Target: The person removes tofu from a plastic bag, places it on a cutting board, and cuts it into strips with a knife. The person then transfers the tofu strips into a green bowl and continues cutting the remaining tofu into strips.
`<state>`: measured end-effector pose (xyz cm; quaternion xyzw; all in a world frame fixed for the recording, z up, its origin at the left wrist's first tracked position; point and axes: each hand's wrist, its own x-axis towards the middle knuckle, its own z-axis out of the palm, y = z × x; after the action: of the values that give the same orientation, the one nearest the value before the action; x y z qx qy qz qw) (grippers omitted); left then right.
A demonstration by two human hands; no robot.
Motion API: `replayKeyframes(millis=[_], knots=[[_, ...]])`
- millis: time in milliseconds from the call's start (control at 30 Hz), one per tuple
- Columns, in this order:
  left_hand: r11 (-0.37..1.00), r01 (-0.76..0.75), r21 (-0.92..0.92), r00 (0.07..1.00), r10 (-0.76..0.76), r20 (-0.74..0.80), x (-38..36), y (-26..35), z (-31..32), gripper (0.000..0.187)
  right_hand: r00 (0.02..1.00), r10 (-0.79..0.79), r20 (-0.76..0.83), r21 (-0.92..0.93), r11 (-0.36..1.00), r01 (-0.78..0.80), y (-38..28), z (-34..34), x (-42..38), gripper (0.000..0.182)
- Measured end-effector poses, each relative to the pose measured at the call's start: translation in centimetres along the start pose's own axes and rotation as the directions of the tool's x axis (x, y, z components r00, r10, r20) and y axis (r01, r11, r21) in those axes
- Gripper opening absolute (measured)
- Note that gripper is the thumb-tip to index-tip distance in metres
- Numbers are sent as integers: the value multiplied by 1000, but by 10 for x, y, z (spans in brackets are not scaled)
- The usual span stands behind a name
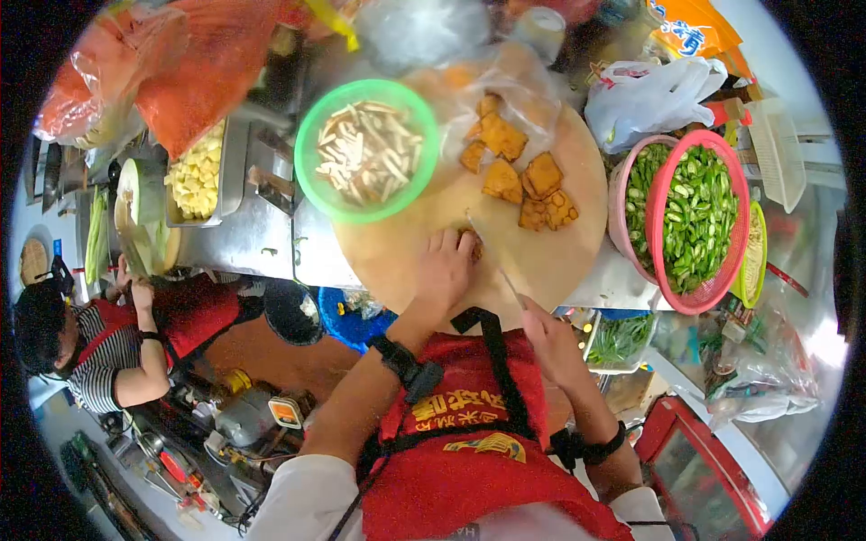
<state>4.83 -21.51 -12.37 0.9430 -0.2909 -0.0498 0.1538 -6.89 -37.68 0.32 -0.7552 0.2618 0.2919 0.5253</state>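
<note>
A red apron (469, 460) with yellow lettering is filling the bottom centre of the frame, closest to the lens, with black straps running up from it. Above it, the left hand (444, 270) is pressing down flat, fingers together, on a piece of fried tofu (469, 243) at the near edge of the round wooden chopping board (550, 261) in the middle of the frame. The right hand (548, 335) is gripping closed around the handle of a knife (512, 288), whose thin blade is angling up toward the tofu under the left hand. More fried tofu pieces (523, 176) are lying in a loose cluster on the upper part of the board, apart from both hands. A green bowl of pale cut strips (368, 151) is sitting at the board's upper left edge. At the right of the frame, a red basket of chopped green vegetables (699, 212) is resting in a pink one. At the left, another person in a striped shirt and red apron (108, 347) is working at the steel counter (244, 234), beside a tray of yellow cubes (200, 171).
</note>
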Motion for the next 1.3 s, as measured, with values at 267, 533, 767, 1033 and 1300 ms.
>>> replayKeyframes(millis=[267, 533, 767, 1033, 1300], knots=[[998, -14, 54, 999, 17, -41, -3, -1, 2, 26, 994, -104, -43, -196, 976, 94, 20, 18, 21, 48], [993, -15, -113, 996, 5, -86, -6, -7, 9, 23, 997, -63, -35, -275, 960, 51, 23, 9, 11, 48], [991, -16, -134, 1000, 13, -22, -7, -10, 2, 22, 1000, 1, 10, -88, 996, 0, 14, 2, 17, 49], [967, -89, -239, 996, 94, 10, -8, -17, -8, 30, 999, -51, -20, -175, 983, 47, 20, 14, 33, 48], [975, -128, -184, 992, 130, -4, -11, -23, 3, 30, 999, 8, -34, -244, 970, -16, 27, 20, 27, 47]])
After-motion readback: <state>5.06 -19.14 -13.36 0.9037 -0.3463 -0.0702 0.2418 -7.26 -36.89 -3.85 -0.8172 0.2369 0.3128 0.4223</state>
